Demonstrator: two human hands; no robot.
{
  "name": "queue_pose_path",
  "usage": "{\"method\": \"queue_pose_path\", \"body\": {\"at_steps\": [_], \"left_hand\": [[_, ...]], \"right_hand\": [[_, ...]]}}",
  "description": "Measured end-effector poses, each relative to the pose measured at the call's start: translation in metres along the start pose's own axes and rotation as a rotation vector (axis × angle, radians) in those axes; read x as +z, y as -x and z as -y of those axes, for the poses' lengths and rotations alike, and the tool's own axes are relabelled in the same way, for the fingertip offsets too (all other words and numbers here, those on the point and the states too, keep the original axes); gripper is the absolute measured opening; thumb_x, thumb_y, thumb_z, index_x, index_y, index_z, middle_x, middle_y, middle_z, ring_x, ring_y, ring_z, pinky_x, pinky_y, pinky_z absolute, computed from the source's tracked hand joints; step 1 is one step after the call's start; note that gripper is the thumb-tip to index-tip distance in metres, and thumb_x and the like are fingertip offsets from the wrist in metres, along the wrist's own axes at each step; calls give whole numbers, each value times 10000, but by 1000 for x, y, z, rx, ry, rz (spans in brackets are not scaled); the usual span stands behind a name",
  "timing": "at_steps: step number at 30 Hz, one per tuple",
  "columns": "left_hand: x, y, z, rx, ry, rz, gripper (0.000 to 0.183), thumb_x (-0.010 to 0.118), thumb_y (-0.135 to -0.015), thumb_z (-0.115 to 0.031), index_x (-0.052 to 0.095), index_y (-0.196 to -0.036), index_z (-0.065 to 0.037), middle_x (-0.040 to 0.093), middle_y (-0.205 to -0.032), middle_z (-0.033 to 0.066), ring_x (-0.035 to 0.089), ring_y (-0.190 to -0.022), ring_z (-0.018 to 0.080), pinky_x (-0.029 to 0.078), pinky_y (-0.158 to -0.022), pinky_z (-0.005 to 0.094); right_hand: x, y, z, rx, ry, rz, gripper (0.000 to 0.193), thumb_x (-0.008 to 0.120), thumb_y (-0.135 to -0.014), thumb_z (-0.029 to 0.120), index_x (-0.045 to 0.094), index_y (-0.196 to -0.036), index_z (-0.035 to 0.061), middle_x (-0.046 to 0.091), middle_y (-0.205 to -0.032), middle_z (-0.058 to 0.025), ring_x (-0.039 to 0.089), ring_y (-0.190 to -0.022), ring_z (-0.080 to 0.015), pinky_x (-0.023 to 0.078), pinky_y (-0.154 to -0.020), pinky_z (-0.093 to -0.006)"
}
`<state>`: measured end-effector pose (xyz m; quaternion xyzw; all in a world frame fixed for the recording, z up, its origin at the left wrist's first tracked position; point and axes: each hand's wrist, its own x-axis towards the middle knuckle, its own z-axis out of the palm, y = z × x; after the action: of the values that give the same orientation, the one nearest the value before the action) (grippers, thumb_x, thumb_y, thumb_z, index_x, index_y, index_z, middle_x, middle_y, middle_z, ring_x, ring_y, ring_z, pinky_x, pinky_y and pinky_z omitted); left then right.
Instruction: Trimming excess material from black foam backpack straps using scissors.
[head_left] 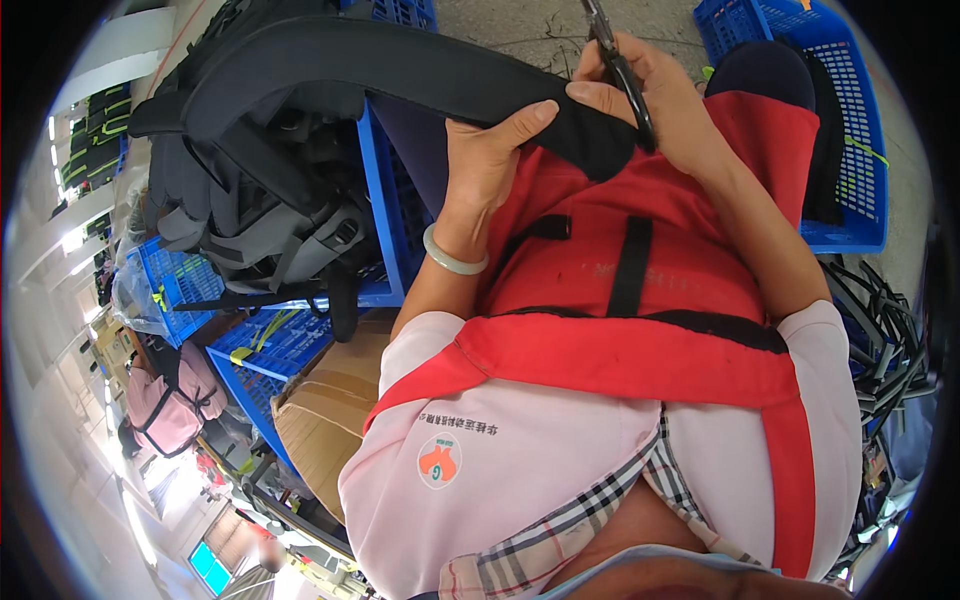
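Note:
A long black padded strap (pixel 420 75) stretches from a pile at the left to a rounded end above my lap. My left hand (pixel 482 155) is closed on it from below, with the thumb lying along its face. In my right hand (pixel 672 110) is a pair of dark-handled scissors (pixel 622 78), pointing away from me past the strap's rounded end. The right thumb rests close to the strap's edge; whether it touches is hard to see. Under both hands lies my red apron (pixel 700 270).
Black and grey backpacks (pixel 270 235) are heaped over a blue crate (pixel 385 215) at the left. A cardboard box (pixel 325 400) stands nearer. Another blue crate (pixel 865 190) is at the far right, beside a bundle of black straps (pixel 885 335). A person in pink (pixel 172 400) sits at the far left.

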<state>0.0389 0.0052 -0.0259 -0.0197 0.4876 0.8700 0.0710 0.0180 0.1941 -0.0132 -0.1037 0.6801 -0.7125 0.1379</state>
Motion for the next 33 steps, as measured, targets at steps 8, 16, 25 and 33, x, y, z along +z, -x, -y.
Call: {"method": "queue_pose_path", "body": {"at_steps": [8, 16, 25, 33], "left_hand": [[-14, -1, -15, 39, -53, 5, 222, 707, -753, 114, 668, -934, -9, 679, -873, 57, 654, -796, 150, 532, -758, 264], [-12, -1, -14, 45, -70, 84, 223, 706, -749, 121, 676, -922, -16, 680, -864, 55, 654, -772, 147, 534, -741, 267], [-11, 5, -15, -13, -29, 99, 176, 716, -753, 96, 681, -877, -23, 677, -825, 45, 641, -747, 130, 509, -698, 243], [-11, 6, -14, -41, 10, 80, 188, 701, -755, 110, 679, -882, -27, 675, -840, 48, 642, -765, 134, 511, -713, 253]], "right_hand": [[-33, 39, 16, 258, 274, 24, 379, 725, -834, 270, 534, -1020, 1, 508, -809, -14, 500, -724, -87, 423, -650, -234], [-42, 68, 13, 133, 602, 198, 766, 790, -707, 401, 457, -1256, -15, 584, -1017, -190, 580, -885, -298, 469, -805, -362], [-34, 62, 17, 135, 600, 259, 782, 822, -636, 340, 451, -1216, -29, 549, -921, -143, 536, -842, -285, 436, -769, -349], [-29, 62, 9, 324, 523, 313, 696, 813, -691, 360, 498, -1166, -39, 580, -830, -189, 573, -777, -322, 452, -692, -371]]}}
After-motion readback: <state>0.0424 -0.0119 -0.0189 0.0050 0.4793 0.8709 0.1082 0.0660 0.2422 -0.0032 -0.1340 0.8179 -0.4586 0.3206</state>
